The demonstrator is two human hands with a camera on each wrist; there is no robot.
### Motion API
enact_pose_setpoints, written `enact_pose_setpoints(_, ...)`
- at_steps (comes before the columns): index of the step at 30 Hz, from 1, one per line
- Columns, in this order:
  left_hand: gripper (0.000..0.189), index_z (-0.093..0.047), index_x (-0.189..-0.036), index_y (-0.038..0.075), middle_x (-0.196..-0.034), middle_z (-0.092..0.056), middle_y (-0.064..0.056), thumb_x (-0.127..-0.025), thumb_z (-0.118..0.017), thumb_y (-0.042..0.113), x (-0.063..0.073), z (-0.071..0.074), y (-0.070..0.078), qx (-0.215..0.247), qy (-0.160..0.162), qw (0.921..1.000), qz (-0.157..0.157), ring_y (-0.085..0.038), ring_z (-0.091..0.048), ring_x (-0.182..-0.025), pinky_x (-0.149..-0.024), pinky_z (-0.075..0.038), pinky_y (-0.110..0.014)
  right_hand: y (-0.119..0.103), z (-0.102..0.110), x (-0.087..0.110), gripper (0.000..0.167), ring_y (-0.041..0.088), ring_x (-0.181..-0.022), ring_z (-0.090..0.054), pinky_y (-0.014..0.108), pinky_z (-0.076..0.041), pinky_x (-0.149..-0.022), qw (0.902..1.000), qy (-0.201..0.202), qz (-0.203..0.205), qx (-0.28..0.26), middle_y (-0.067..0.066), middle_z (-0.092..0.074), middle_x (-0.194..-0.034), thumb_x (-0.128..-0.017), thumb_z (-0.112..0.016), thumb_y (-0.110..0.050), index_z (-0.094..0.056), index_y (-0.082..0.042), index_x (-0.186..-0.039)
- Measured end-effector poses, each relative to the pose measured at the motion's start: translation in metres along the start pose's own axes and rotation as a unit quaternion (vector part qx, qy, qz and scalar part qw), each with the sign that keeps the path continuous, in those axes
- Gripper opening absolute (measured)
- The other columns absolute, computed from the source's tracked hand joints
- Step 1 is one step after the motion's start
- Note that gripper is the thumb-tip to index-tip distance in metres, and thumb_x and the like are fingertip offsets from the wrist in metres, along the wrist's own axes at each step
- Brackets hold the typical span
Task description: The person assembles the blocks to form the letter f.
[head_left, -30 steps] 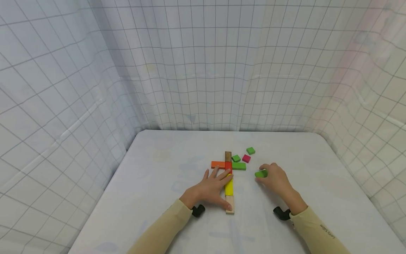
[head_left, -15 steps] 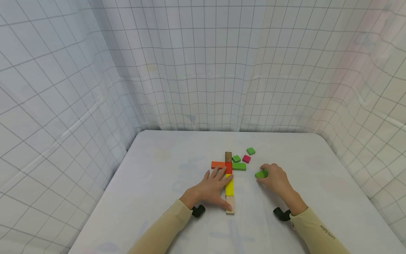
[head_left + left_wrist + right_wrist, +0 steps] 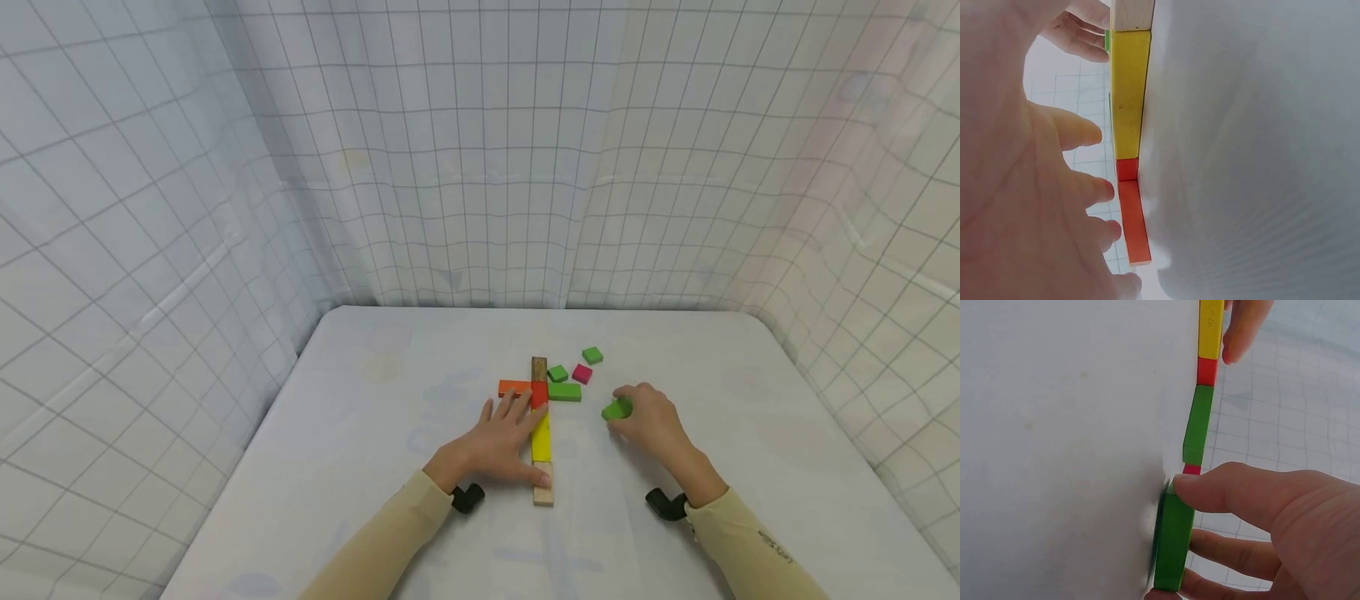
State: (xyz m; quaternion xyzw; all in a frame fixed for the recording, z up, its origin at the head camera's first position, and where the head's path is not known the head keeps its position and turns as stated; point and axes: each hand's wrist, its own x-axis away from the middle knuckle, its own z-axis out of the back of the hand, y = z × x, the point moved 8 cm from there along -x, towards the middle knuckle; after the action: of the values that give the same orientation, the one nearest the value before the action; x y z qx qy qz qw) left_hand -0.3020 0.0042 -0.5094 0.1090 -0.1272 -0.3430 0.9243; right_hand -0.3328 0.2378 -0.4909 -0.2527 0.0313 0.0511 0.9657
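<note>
Wooden blocks form a cross on the table: a brown block (image 3: pixel 539 368), a red block (image 3: pixel 539 395), a yellow block (image 3: pixel 541 439) and a pale block (image 3: pixel 543 497) in a line, with an orange block (image 3: pixel 512 388) to the left and a green block (image 3: pixel 565 392) to the right. My left hand (image 3: pixel 495 442) is spread above the line, its thumb over the pale block; whether it touches is unclear. To the right of the cross, my right hand (image 3: pixel 654 423) pinches another green block (image 3: pixel 1174 544) between thumb and fingers, low over the table.
Two small green squares (image 3: pixel 557 373) (image 3: pixel 592 355) and a small pinkish-red square (image 3: pixel 582 373) lie behind the green arm of the cross. A white gridded curtain (image 3: pixel 480 208) surrounds the white table (image 3: pixel 390 350) at the back and sides.
My left fingers have drawn left off the red block, and the left thumb has slid forward along the pale block. My right hand stays in place, with the green block slightly turned.
</note>
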Motion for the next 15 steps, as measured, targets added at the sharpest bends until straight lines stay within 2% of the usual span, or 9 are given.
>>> enact_pose_setpoints(8,0.114,-0.008,-0.164,0.024,-0.168,0.004,-0.013,-0.079,-0.056,0.083,-0.0024,-0.0024,-0.0073,0.012,0.006,0.9998,0.017,-0.035,0.005,-0.153,-0.117,-0.002,-0.064,-0.0048,0.0029,-0.0023,0.051,0.031,-0.095,-0.061,0.049,-0.053,-0.080,0.9998,0.002,0.009,0.016,0.022,-0.062,-0.119,-0.079,-0.083,-0.017,-0.069,-0.002,-0.125)
enact_pose_setpoints(15,0.115,-0.008,-0.164,0.022,-0.168,0.004,-0.014,-0.079,-0.053,0.086,-0.0034,-0.0047,-0.0079,0.015,0.005,0.9998,0.016,-0.034,0.006,-0.153,-0.118,-0.002,-0.062,-0.0104,0.0037,-0.0068,0.051,0.034,-0.100,-0.061,0.051,-0.053,-0.083,0.9996,0.009,0.022,0.018,0.023,-0.061,-0.123,-0.078,-0.083,-0.016,-0.069,-0.003,-0.126)
